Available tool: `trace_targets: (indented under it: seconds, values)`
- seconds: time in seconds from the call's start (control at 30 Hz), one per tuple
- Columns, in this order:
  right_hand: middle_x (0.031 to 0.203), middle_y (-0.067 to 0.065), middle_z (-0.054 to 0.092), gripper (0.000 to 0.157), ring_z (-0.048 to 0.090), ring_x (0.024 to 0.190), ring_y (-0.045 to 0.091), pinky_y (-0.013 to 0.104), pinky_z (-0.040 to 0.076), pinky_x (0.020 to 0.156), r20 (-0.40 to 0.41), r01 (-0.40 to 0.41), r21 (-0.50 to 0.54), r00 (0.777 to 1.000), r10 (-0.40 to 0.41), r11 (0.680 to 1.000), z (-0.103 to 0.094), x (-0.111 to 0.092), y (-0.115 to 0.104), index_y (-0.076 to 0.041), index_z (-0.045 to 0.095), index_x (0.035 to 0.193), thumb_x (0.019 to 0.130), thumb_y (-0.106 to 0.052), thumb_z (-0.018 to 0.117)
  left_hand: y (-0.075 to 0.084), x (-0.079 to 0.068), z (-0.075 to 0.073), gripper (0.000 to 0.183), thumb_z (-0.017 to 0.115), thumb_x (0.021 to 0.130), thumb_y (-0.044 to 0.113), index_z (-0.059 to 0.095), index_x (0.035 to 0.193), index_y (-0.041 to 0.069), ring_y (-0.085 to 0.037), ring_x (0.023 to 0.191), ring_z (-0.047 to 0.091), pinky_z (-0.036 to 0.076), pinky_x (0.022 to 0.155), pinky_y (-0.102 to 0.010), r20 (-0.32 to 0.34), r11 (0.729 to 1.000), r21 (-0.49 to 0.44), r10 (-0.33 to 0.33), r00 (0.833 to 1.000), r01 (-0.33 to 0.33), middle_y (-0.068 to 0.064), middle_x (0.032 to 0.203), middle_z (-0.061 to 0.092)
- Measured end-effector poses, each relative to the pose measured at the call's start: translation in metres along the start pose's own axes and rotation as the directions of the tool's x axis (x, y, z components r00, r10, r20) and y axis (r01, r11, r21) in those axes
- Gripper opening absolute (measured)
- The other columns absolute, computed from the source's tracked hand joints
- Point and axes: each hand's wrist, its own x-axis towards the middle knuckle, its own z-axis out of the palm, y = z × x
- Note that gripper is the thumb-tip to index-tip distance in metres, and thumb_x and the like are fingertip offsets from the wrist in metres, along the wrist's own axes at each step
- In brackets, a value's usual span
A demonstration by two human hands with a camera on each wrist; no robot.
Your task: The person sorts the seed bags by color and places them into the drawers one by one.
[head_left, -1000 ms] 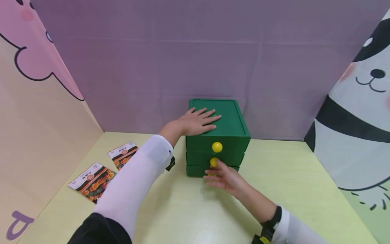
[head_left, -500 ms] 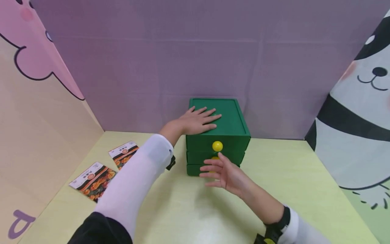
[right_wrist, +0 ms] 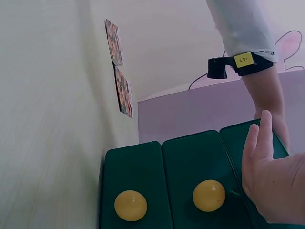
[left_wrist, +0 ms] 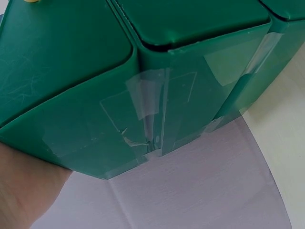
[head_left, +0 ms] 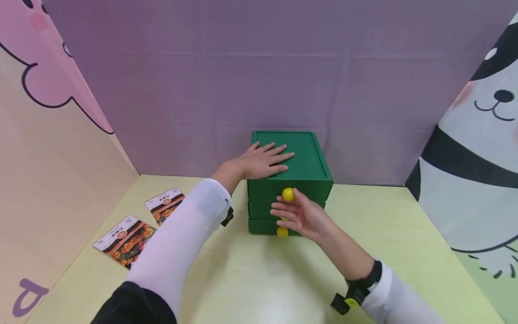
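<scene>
On the table, against the back wall, stands a green three-drawer box [head_left: 309,162] with round yellow knobs. My left hand [head_left: 261,163] rests flat on its top, fingers spread. At the top drawer, my right hand [head_left: 305,218] has its thumb on the right of the top knob [head_left: 288,194] and its index fingertip at the left. The other fingers are loosely extended. They partly cover the middle knob, while the bottom knob [head_left: 282,232] shows below them. In the right wrist view, the middle knob [right_wrist: 208,195] is fully visible. All drawers look closed.
Two printed food packets [head_left: 165,204] lie on the left of the pale table [head_left: 384,243]. Purple cloth [head_left: 182,99] covers the wall behind. In the left wrist view, clear tape [left_wrist: 150,95] runs along the box's side.
My right hand has left the middle knob, drawn back slightly, and come up to the top knob. My left hand stays on the box top.
</scene>
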Motion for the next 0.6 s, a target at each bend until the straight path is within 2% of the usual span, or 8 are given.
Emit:
trace_targets:
  seconds: [0.3, 0.6]
  values:
    - [0.100, 0.005, 0.067, 0.058, 0.061, 0.099, 0.021, 0.030, 0.052, 0.080, 0.011, 0.023, 0.023, 1.000, -0.023, 0.999, 0.003, -0.003, 0.002, 0.006, 0.038, 0.129, 0.098, -0.042, 0.036, -0.001, -0.001, 0.001, 0.054, 0.015, 0.095, 0.060, -0.001, 0.143, 0.043, -0.019, 0.137, -0.009, -0.007, 0.111, -0.051, -0.005, 1.000, -0.007, 0.007, 1.000, -0.007, 0.010, 0.153, -0.007]
    - [0.098, 0.004, 0.067, 0.054, 0.062, 0.096, 0.020, 0.028, 0.053, 0.077, -0.003, 0.017, 0.015, 1.000, -0.017, 1.000, 0.010, -0.023, 0.009, 0.003, 0.043, 0.124, 0.097, -0.043, 0.036, -0.001, -0.001, 0.000, 0.054, 0.016, 0.095, 0.060, -0.002, 0.143, 0.042, -0.019, 0.137, -0.009, -0.007, 0.111, -0.051, -0.002, 1.000, -0.014, 0.016, 1.000, -0.016, 0.010, 0.153, -0.008]
